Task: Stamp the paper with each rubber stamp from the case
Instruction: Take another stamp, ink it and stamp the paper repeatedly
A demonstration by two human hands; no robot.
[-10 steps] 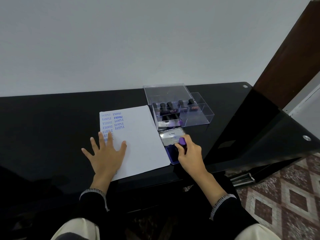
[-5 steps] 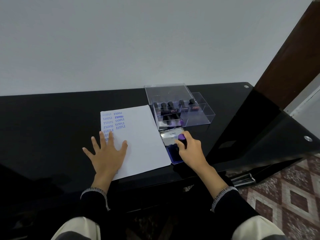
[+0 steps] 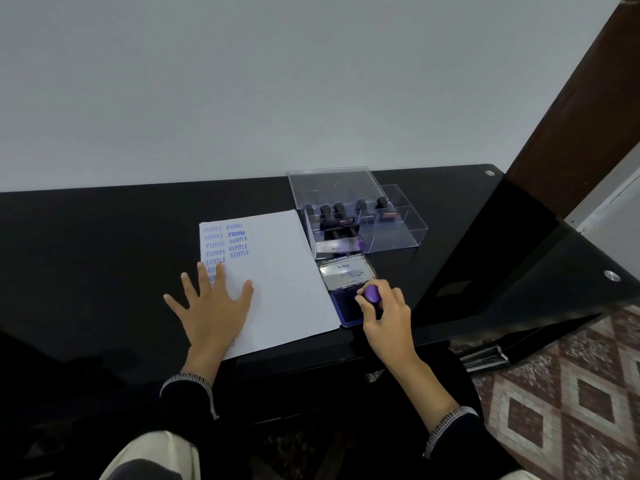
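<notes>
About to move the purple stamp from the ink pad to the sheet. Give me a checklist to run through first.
1. Right hand grips purple-handled stamp: ok.
2. Stamp over open ink pad: ok.
3. Stamp face inked: cannot tell, hidden.
4. Left hand flat on paper, holding it down: ok.
5. Blank area free right of the printed marks: ok.
6. Stamp's wording and orientation: cannot tell.

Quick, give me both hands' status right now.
Left hand: open, flat on the paper.
Right hand: closed on the purple stamp, over the ink pad.
</notes>
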